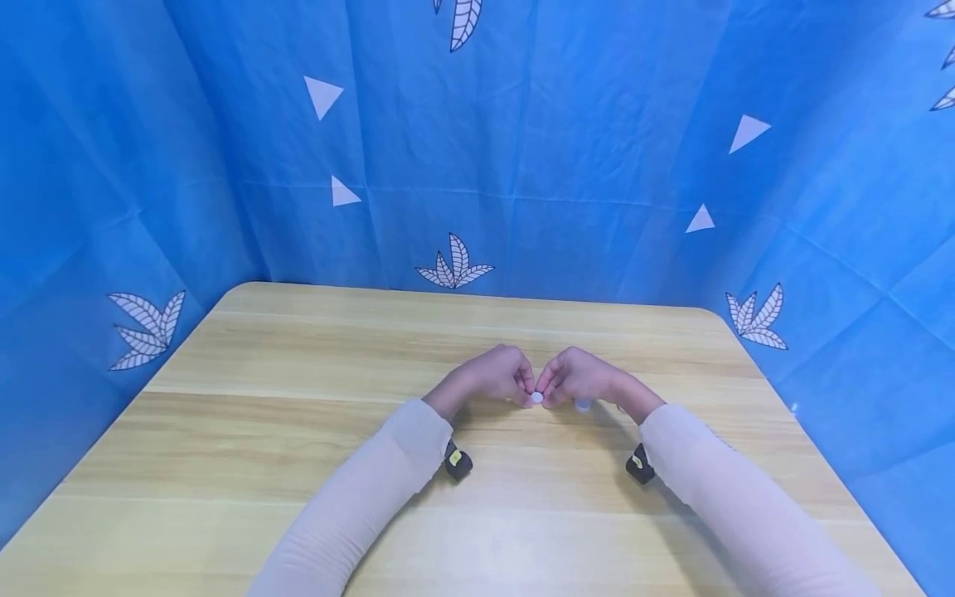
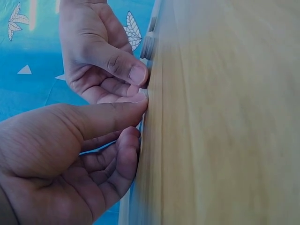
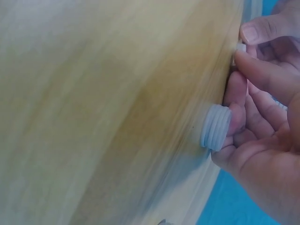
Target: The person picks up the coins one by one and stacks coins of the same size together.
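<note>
A small white disc [image 1: 537, 397] sits low over the table between the two hands' fingertips. From the left, my left hand [image 1: 501, 375] pinches it with thumb and fingers, and my right hand [image 1: 578, 377] pinches it from the right. In the left wrist view, both thumb tips meet at the pale edge of the disc [image 2: 143, 93], just above the wood. Beside the curled lower fingers of the right hand [image 3: 262, 126] stands a short stack of several whitish, translucent discs [image 3: 216, 127]. That stack [image 1: 583, 405] is partly hidden under the right hand in the head view.
The wood-grain table [image 1: 298, 448] reaches back to a blue patterned curtain [image 1: 448, 149] that encloses its far side and both flanks. Black wrist devices [image 1: 458, 463] hang below the light sleeves. At the right wrist view's bottom edge, part of a small object [image 3: 162, 221] shows.
</note>
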Demonstrator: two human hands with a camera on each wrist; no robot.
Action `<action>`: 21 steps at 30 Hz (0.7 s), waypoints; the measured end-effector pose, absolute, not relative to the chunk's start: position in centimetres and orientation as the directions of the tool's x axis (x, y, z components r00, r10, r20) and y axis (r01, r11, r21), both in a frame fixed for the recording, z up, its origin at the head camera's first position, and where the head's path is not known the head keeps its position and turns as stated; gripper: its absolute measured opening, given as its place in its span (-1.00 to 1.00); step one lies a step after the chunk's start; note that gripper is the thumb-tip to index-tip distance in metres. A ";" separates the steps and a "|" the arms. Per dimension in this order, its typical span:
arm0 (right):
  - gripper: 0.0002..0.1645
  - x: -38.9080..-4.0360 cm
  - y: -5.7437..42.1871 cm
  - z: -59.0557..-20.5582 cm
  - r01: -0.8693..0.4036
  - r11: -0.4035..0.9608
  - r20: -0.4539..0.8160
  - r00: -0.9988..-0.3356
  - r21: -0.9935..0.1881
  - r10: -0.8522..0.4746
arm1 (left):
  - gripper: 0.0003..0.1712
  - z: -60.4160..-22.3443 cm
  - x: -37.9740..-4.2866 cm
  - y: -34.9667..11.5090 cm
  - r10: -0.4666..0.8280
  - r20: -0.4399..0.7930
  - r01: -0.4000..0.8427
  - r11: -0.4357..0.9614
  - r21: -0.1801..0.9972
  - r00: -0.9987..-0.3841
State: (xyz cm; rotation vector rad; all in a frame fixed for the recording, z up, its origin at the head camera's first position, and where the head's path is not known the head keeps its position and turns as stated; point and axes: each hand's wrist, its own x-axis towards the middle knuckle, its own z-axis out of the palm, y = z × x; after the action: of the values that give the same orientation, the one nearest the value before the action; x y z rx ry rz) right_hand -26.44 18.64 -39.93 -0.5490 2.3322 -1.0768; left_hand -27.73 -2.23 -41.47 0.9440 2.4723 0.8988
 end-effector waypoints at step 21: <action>-0.69 -26.3 21.5 -37.9 -0.243 0.579 -0.081 -0.875 -0.778 -0.477 | -0.85 -39.4 -26.6 -4.1 0.630 -0.117 0.460 0.669 0.583 -0.768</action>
State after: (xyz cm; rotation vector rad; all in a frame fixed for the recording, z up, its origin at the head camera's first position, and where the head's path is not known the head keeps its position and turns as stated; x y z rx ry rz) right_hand -26.30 21.47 -37.85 -0.5916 2.5304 -1.1844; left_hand -26.59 -4.13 -39.38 0.8671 2.5768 0.7770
